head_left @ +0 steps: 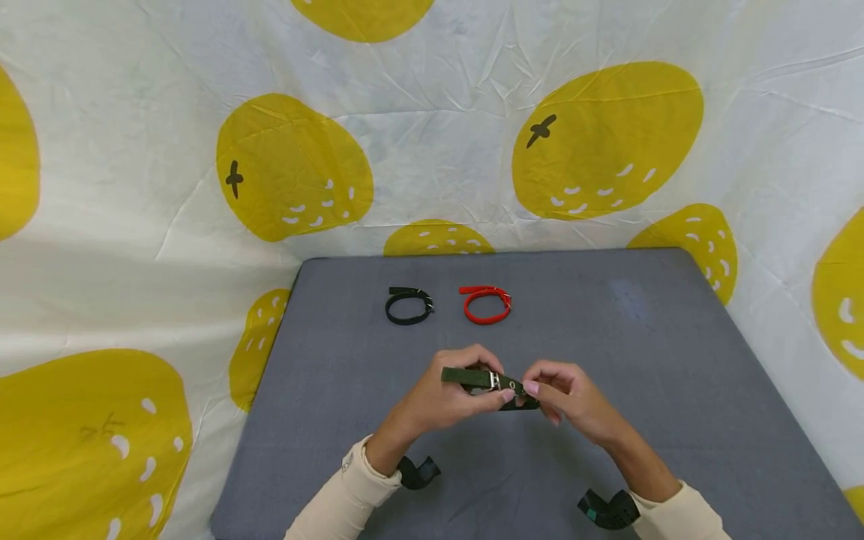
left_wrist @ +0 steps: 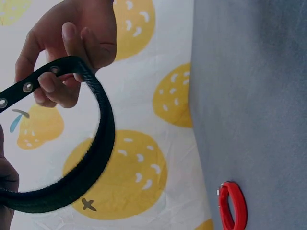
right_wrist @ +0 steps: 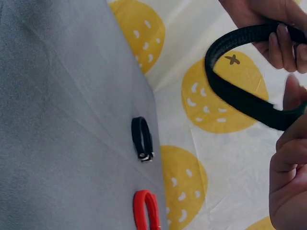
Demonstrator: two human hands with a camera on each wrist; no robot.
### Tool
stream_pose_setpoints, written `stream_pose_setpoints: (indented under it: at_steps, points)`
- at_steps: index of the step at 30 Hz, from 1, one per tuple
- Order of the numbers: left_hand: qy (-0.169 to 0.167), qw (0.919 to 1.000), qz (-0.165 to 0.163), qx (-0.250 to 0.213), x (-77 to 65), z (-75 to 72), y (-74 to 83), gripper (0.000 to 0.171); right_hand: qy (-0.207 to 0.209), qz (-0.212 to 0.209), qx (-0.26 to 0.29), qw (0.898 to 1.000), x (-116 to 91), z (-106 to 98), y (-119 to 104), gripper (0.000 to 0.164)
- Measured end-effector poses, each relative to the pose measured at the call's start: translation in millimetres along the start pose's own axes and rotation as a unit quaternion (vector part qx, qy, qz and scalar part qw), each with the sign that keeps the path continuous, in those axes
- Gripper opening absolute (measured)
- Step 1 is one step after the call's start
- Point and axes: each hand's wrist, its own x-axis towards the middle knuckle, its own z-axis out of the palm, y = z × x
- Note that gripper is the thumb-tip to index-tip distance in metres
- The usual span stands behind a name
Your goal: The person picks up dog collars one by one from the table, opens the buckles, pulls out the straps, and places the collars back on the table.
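A dark green buckle collar [head_left: 462, 376] is held up above the table between both hands, bent into a loop. My left hand [head_left: 439, 396] grips it near the metal buckle, with the thumb along the front and a flat strap end sticking out leftward. My right hand [head_left: 574, 395] pinches the strap just right of the buckle with thumb and fingers. In the left wrist view, the green collar [left_wrist: 108, 129] shows metal-rimmed holes where the right hand's fingers hold it. The right wrist view has the collar's curved band [right_wrist: 240, 99] spanning both hands.
A black collar [head_left: 406, 322] and a red collar [head_left: 486, 321] lie buckled into loops farther back on the grey table [head_left: 607, 315]. A white cloth [head_left: 445, 150] with yellow fruit print hangs behind and along the sides. Black wrist straps are on both forearms.
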Motion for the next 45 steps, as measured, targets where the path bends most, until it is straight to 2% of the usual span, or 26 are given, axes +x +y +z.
stream_pose_setpoints:
  at_steps: [4,7,12,16,20,24,29,38,45]
  points:
    - [-0.014,0.9999,-0.002,-0.001,-1.1,1.9,-9.3,0.016,-0.018,-0.002,-0.011,1.0,2.5,0.8,-4.6,0.02]
    - [-0.019,0.9998,0.001,0.003,-1.1,2.4,-10.5,0.016,-0.015,0.013,-0.03,0.999,3.8,1.5,-7.8,0.02]
    - [-0.023,0.9997,0.011,0.004,1.5,-0.5,3.4,0.015,-0.002,0.017,-0.056,0.998,4.1,1.6,-10.3,0.019]
    - [-0.027,0.999,0.032,0.013,4.2,-4.5,14.7,0.015,-0.012,-0.012,-0.043,0.999,4.0,1.0,-10.8,0.021]
    - [-0.03,0.998,0.053,0.017,5.8,-7.2,18.8,0.015,-0.012,-0.003,-0.036,0.999,2.9,-1.2,-11.9,0.02]
    - [-0.029,0.9979,0.054,0.023,3.7,-5.2,5.5,0.015,-0.011,0.01,-0.026,1.0,2.4,-3.0,-14.7,0.018]
    - [-0.02,0.9984,0.042,0.033,0.2,-3.2,-11.6,0.013,-0.015,0.006,-0.018,1.0,2.1,-4.9,-16.3,0.019]
    - [-0.008,0.9974,0.042,0.058,0.0,-4.1,-14.8,0.012,0.0,0.02,-0.018,1.0,-1.4,-9.5,-12.3,0.017]
    - [-0.028,0.9954,0.051,0.076,2.1,-2.3,-15.7,0.012,-0.005,0.041,-0.041,0.998,0.7,-7.7,-15.9,0.017]
